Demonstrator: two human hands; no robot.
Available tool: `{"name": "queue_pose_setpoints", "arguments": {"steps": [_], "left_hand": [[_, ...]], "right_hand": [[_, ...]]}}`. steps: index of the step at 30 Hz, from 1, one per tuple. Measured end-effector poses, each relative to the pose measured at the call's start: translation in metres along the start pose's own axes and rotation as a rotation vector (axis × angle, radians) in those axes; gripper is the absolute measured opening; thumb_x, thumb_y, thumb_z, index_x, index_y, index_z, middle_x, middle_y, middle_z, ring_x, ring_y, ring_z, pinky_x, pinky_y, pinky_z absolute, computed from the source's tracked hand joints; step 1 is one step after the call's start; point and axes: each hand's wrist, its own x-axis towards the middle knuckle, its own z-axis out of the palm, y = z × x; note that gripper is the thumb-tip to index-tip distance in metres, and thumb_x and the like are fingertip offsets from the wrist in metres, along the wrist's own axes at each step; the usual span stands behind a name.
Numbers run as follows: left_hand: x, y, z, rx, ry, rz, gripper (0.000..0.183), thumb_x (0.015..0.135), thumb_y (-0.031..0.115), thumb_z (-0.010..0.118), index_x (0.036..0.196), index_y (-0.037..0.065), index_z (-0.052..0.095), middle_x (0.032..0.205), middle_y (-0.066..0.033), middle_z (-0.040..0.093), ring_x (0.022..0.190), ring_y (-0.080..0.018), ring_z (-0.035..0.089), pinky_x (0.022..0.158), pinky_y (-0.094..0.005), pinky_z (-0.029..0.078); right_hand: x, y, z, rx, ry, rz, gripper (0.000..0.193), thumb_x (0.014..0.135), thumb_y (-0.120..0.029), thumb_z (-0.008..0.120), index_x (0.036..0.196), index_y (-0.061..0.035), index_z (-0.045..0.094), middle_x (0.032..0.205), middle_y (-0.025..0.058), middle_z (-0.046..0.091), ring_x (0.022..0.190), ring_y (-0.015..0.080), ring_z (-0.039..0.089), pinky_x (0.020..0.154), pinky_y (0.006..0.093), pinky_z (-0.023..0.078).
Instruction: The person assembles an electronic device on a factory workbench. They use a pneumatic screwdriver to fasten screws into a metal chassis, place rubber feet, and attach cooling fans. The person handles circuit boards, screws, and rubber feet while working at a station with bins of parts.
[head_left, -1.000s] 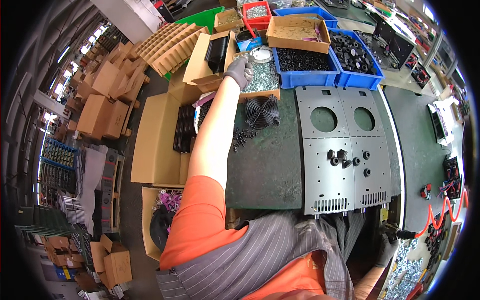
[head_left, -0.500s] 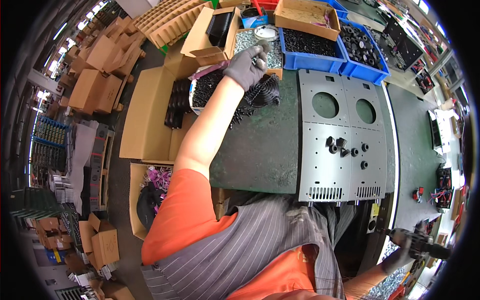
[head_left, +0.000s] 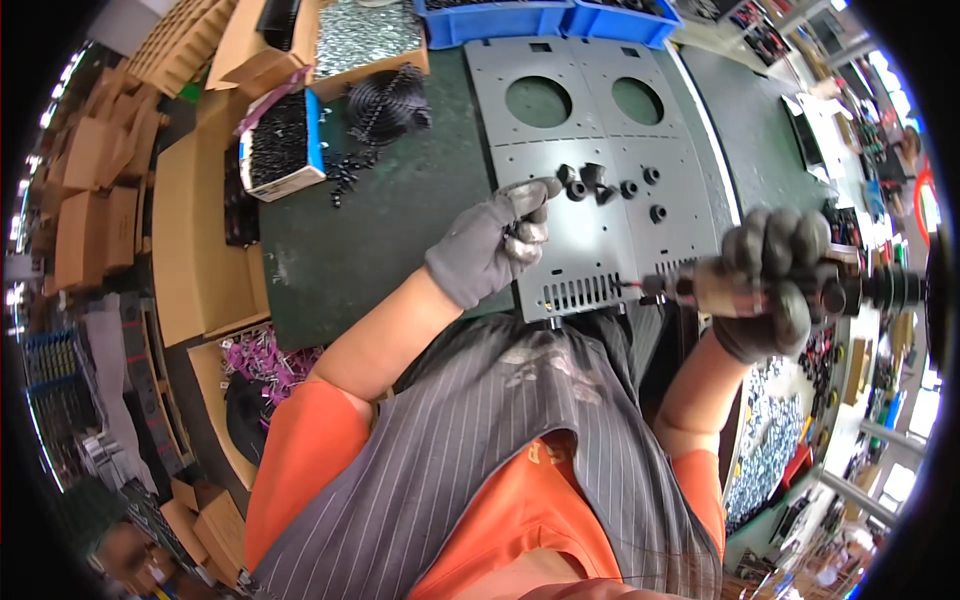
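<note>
On the dark green table, two grey sheet-metal panels lie flat and side by side: the left panel just in front of the person, the right panel beyond it. Several small black feet sit loose on them, some upright and some tipped over.

The gloved left hand is above the left panel, its fingers partly curled and the index finger stretched toward the nearest feet; whether it pinches anything cannot be told. The gloved right hand is wrapped firmly around a power screwdriver, whose bit points left above the slots at the panels' near edge. Whether the bit touches metal is unclear.

The panels look thin yet stiff, fairly light for their width, and smooth enough to slide if pushed sideways. Their outer edges would be the best hold, with gloves on, since cut metal may be sharp. The feet look rubbery, light and hard to break; a fingertip pinch around the sides should suit them, though they could roll. The screwdriver is probably the heaviest thing here, best gripped around its thick body, clear of the bit.
</note>
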Motion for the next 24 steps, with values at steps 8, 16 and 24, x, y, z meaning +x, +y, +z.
{"name": "queue_pose_setpoints", "arguments": {"steps": [8, 16, 24], "left_hand": [[-0.006, -0.031, -0.004, -0.211, -0.041, -0.107, 0.025, 0.101, 0.018, 0.054, 0.118, 0.001, 0.056, 0.09, -0.0093, 0.066, 0.066, -0.0092, 0.055, 0.044, -0.0162, 0.044], [-0.006, -0.04, -0.001, -0.229, -0.122, -0.149, 0.029, 0.1, 0.02, 0.055, 0.119, -0.002, 0.054, 0.087, -0.0079, 0.065, 0.06, -0.0055, 0.052, 0.04, -0.0134, 0.04], [-0.007, -0.046, 0.003, -0.132, -0.154, -0.212, 0.035, 0.101, 0.027, 0.054, 0.12, -0.002, 0.053, 0.075, -0.0009, 0.051, 0.055, -0.0025, 0.042, 0.039, -0.0137, 0.033]], "right_hand": [[0.022, 0.026, 0.03, 0.019, 0.002, -0.199, 0.044, 0.074, -0.008, 0.069, 0.114, -0.0094, 0.051, 0.083, 0.005, 0.047, 0.073, 0.0222, 0.052, 0.067, 0.0362, 0.047], [0.012, 0.036, 0.029, 0.063, 0.1, -0.163, 0.038, 0.073, -0.007, 0.069, 0.105, -0.0091, 0.049, 0.082, 0.0057, 0.047, 0.073, 0.023, 0.053, 0.065, 0.0368, 0.049], [0.007, 0.028, 0.02, 0.089, -0.144, -0.155, 0.031, 0.073, -0.01, 0.064, 0.09, -0.0149, 0.039, 0.08, -0.0005, 0.038, 0.072, 0.0152, 0.042, 0.061, 0.0277, 0.038]]}}
